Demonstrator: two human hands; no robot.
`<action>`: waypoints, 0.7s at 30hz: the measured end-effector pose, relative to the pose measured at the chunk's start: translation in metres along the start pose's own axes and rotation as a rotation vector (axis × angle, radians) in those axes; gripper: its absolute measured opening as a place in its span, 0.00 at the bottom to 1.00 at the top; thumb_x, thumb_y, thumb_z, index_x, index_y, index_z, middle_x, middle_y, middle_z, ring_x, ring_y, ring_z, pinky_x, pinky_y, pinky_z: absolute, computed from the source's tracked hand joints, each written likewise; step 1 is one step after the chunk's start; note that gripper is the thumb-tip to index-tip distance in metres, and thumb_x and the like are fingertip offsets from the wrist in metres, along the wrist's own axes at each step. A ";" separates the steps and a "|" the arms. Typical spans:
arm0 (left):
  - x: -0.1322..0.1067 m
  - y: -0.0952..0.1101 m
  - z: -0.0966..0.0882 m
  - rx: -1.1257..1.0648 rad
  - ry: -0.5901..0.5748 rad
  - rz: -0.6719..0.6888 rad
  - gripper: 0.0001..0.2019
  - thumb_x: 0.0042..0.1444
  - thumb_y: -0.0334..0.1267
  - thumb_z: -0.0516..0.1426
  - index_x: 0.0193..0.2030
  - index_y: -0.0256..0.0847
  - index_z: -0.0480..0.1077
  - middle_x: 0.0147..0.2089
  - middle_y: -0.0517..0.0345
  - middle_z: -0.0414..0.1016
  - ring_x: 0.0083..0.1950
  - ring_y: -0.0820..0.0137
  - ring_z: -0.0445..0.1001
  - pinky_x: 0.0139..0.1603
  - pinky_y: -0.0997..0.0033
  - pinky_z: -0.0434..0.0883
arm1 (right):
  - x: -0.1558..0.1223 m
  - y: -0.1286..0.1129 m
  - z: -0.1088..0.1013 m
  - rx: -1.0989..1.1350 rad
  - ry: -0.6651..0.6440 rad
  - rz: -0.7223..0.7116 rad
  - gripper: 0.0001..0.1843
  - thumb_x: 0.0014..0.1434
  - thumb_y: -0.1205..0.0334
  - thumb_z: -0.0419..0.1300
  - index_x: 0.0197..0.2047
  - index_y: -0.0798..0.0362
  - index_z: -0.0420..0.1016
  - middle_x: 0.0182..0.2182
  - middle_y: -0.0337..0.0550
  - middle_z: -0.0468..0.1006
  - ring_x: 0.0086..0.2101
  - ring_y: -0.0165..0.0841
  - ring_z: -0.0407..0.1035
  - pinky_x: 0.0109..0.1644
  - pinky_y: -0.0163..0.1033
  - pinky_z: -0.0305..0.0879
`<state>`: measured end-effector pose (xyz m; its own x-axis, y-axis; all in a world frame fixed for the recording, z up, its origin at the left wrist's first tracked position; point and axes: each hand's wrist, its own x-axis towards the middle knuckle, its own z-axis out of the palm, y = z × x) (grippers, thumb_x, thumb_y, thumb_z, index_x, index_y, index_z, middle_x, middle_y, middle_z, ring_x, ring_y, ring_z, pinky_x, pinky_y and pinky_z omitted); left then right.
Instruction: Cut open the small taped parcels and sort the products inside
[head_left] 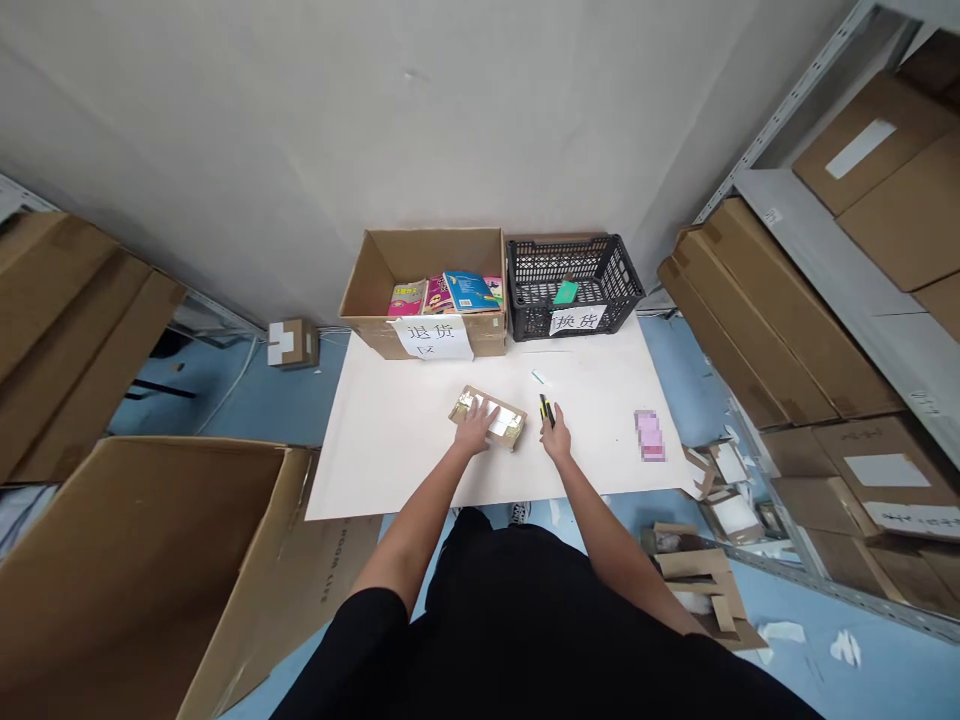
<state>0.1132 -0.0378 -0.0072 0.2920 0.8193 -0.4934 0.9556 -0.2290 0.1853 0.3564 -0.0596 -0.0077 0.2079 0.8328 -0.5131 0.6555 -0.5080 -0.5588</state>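
A small taped cardboard box (pixel 512 421) with a white label lies on the white table (pixel 375 430). My left hand (pixel 474 428) rests on its top with the fingers spread, covering part of the label. Just right of the box, my right hand (pixel 556 440) is closed around a yellow and black utility knife (pixel 546 407), which points away from me. The knife is apart from the box. Beyond it lies a small pale strip (pixel 538 377). Whether the blade is out is too small to tell.
At the table's back stand an open carton (pixel 367 335) of books and a black plastic crate (pixel 525 322) holding a green item. A blurred pink item (pixel 650 436) lies at the right. A large open carton (pixel 247 560) stands left; shelves of boxes (pixel 757 310) line the right.
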 end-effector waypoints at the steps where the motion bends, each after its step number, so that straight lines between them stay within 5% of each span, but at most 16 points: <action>1: 0.003 -0.002 0.001 -0.004 -0.013 -0.008 0.54 0.55 0.50 0.68 0.82 0.56 0.43 0.86 0.52 0.34 0.84 0.47 0.32 0.80 0.41 0.46 | -0.007 0.009 0.000 0.088 -0.013 0.002 0.38 0.75 0.52 0.46 0.82 0.50 0.38 0.47 0.43 0.84 0.40 0.34 0.82 0.47 0.36 0.74; 5: 0.014 0.020 0.012 -0.017 0.004 -0.145 0.50 0.60 0.56 0.64 0.83 0.54 0.42 0.85 0.48 0.33 0.84 0.44 0.34 0.78 0.38 0.48 | -0.025 0.030 -0.005 0.278 -0.087 0.005 0.37 0.70 0.58 0.54 0.79 0.49 0.49 0.45 0.42 0.84 0.33 0.31 0.82 0.41 0.35 0.76; 11: 0.022 0.088 0.040 -0.049 -0.034 -0.320 0.49 0.65 0.60 0.56 0.83 0.46 0.37 0.85 0.39 0.28 0.82 0.34 0.37 0.76 0.33 0.53 | -0.020 0.014 -0.032 0.047 -0.183 -0.046 0.35 0.73 0.63 0.50 0.79 0.49 0.45 0.40 0.41 0.83 0.21 0.27 0.75 0.44 0.36 0.76; 16: 0.021 0.083 0.042 -0.070 -0.077 -0.237 0.43 0.67 0.58 0.52 0.83 0.49 0.40 0.85 0.43 0.30 0.83 0.36 0.38 0.73 0.33 0.58 | -0.012 -0.002 -0.035 -0.234 -0.205 -0.117 0.30 0.75 0.63 0.47 0.77 0.44 0.51 0.41 0.45 0.84 0.25 0.31 0.77 0.42 0.37 0.72; 21: 0.019 0.075 0.041 -0.053 -0.078 -0.240 0.40 0.69 0.58 0.51 0.83 0.54 0.42 0.85 0.45 0.34 0.82 0.37 0.42 0.70 0.32 0.63 | -0.010 -0.014 -0.023 -0.452 -0.168 -0.139 0.32 0.70 0.64 0.56 0.75 0.45 0.58 0.49 0.53 0.83 0.48 0.43 0.80 0.48 0.40 0.70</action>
<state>0.1922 -0.0606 -0.0375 0.0611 0.8032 -0.5926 0.9952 -0.0034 0.0980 0.3617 -0.0560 0.0198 0.0006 0.8197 -0.5728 0.9254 -0.2176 -0.3104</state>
